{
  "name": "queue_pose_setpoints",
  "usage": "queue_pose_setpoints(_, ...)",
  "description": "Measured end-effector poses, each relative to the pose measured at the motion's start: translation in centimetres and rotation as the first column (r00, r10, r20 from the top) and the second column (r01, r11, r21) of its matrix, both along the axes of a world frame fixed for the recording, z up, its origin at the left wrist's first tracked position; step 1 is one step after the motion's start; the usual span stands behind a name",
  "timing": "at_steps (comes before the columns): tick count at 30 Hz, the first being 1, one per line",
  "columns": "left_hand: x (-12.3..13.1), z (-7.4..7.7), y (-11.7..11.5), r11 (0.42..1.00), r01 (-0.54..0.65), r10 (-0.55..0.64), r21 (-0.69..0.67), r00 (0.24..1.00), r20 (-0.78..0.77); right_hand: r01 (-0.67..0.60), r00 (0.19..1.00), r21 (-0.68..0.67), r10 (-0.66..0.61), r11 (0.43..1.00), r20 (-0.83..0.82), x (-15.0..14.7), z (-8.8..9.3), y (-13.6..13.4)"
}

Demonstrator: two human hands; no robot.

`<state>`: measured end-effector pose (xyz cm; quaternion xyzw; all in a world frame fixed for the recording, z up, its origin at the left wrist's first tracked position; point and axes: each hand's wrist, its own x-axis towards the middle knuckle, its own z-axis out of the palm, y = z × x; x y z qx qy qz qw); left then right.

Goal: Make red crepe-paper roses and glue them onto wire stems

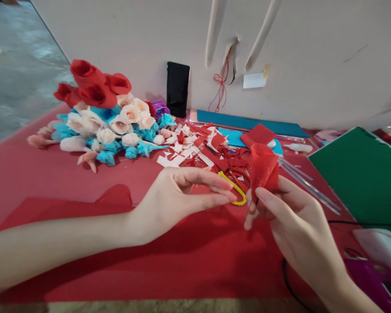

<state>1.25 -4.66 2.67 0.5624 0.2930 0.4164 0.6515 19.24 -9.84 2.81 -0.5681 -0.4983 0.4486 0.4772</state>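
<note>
My right hand (299,226) pinches the base of a red paper flower (263,167), which points upward. To its left, my left hand (179,198) reaches in with thumb and fingers brought close together; whether anything small is between the fingertips is too unclear to make out. Behind my hands lie yellow-handled scissors (241,201), partly hidden by my fingers. A heap of red and white paper scraps (195,148) spreads behind them. Below my hands is a large red sheet (195,269).
At the left is a pile of red, blue and pale paper flowers (117,124). A black phone (178,89) leans on the wall. On the right are a green board (361,174), clear sticks (309,184), a black cable and a purple object (368,278).
</note>
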Motion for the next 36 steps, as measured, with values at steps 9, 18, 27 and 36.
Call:
queue_pose_setpoints(9,-0.06,-0.36,0.13,0.999,-0.029,0.028,0.026,0.998,0.06,0.016,1.0,0.016,-0.016,1.0,0.021,0.19,-0.08,-0.02)
queue_pose_setpoints(18,-0.22,-0.82,0.0,0.998,-0.028,0.026,0.064,0.999,0.04,0.013,1.0,-0.007,-0.013,1.0,0.001,0.06,0.06,0.09)
queue_pose_setpoints(27,-0.52,-0.96,0.39,0.991,0.047,-0.053,0.126,0.998,0.038,0.008,1.0,-0.036,-0.009,0.999,-0.021,0.0,0.31,-0.29)
queue_pose_setpoints(36,-0.6,-0.94,0.55,0.989,0.133,-0.141,0.066,0.981,0.134,0.015,0.999,-0.034,-0.016,0.999,-0.032,-0.01,0.37,-0.53)
